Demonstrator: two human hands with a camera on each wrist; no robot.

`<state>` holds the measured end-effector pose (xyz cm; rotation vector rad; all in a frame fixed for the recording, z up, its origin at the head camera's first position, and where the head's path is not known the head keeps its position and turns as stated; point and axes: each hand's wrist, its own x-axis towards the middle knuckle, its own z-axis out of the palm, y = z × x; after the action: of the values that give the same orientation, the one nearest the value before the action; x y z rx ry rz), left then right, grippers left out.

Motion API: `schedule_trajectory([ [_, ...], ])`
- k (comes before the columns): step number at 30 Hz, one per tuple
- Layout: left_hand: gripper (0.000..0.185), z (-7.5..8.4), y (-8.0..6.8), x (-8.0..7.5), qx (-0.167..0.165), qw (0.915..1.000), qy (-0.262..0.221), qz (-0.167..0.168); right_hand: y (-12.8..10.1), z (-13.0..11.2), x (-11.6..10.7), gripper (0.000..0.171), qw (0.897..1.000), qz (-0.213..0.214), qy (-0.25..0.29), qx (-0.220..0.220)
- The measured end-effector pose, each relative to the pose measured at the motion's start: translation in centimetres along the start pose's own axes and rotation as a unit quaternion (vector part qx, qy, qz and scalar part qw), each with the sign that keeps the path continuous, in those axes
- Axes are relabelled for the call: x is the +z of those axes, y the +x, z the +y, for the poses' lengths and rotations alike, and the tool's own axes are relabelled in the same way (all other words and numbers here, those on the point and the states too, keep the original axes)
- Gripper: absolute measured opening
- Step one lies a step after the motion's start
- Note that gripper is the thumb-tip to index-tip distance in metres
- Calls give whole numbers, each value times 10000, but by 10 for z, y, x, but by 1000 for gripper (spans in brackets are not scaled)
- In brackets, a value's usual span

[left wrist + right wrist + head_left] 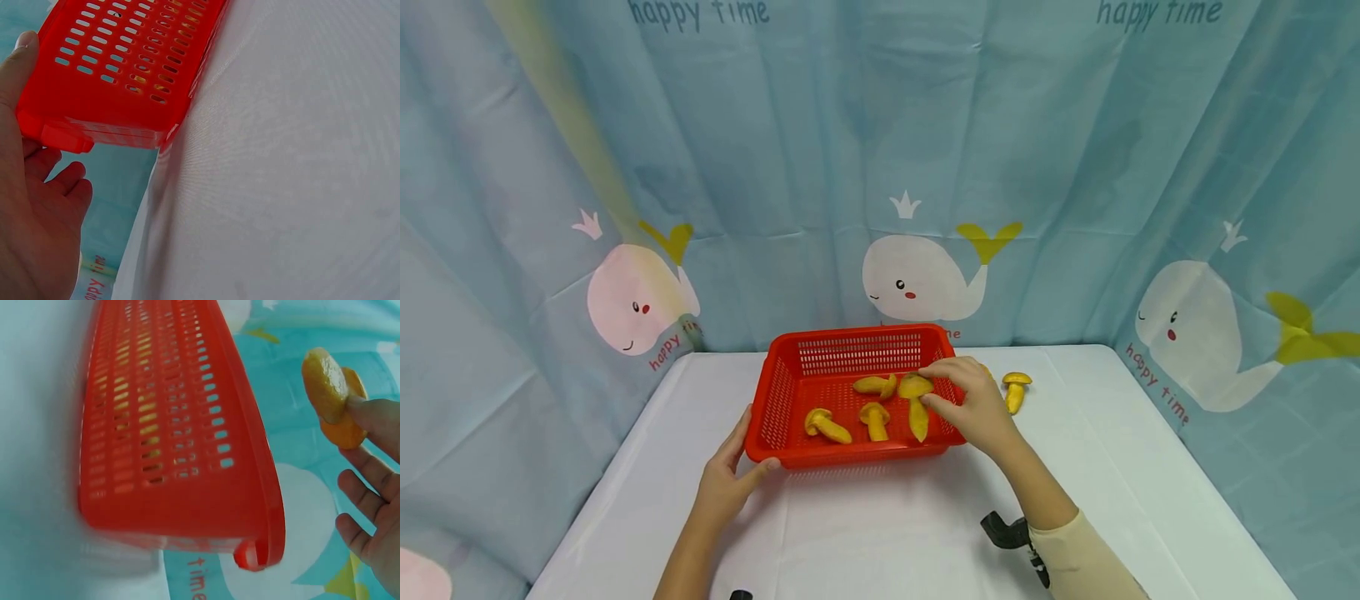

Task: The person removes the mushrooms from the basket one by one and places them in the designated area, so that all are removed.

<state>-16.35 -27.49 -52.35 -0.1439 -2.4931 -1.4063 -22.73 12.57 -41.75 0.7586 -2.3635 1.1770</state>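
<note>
Risk of a drop: the right hand (973,408) holds its yellow toy mushroom (917,404) only between fingertips, cap up and stem hanging over the red basket (775,400); a light pinch like that could let it slip, though it would most likely land inside the basket.
Risk of a knock: the held mushroom hangs close to the right wall of the basket and just beside the three mushrooms (874,421) already lying on the floor of the basket, so a careless lowering could nudge them or catch the rim.
Risk of the basket sliding: it sits on a smooth white desk (887,533), and only the left hand (726,479) steadies it at the near left corner.
Right hand: partly closed, thumb and forefinger pinching the cap of the mushroom, the other fingers loosely spread, as the right wrist view shows.
Left hand: mostly open, thumb lying along the front rim and fingers against the left wall of the basket; it grips nothing else.
Loose mushroom (1016,388): lies on the desk just outside the right wall of the basket, behind the right hand.
Backdrop: a blue whale-print curtain (925,167) hangs around the desk.
</note>
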Motion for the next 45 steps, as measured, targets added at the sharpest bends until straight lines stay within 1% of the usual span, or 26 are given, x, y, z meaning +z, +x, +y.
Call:
schedule_trajectory([
  [5,95,1,0,0,-2,10000,8,13,-5,5,-9,36,9998,60,59,167],
  [10,95,2,0,0,-88,10000,-34,26,-10,10,-18,37,9996,124,31,266],
  [15,95,-1,0,0,-56,10000,-53,15,-16,15,-29,38,9993,191,2,306],
  [20,95,-1,1,0,-69,10000,-47,-6,-21,24,-38,38,9991,325,-171,233],
  [24,95,-1,2,0,1,10000,-72,-5,-26,32,-47,40,9987,420,-242,164],
  [32,95,-1,1,1,-31,10000,-89,6,-35,46,-67,38,9961,577,-481,465],
  [40,96,2,2,0,32,9999,-132,12,-37,62,-84,38,9947,750,-558,439],
  [43,96,2,1,0,-35,9999,-120,-9,-39,68,-91,38,9939,782,-609,487],
  [45,95,2,1,-1,-143,9999,-43,-33,-39,72,-96,37,9932,791,-652,556],
])
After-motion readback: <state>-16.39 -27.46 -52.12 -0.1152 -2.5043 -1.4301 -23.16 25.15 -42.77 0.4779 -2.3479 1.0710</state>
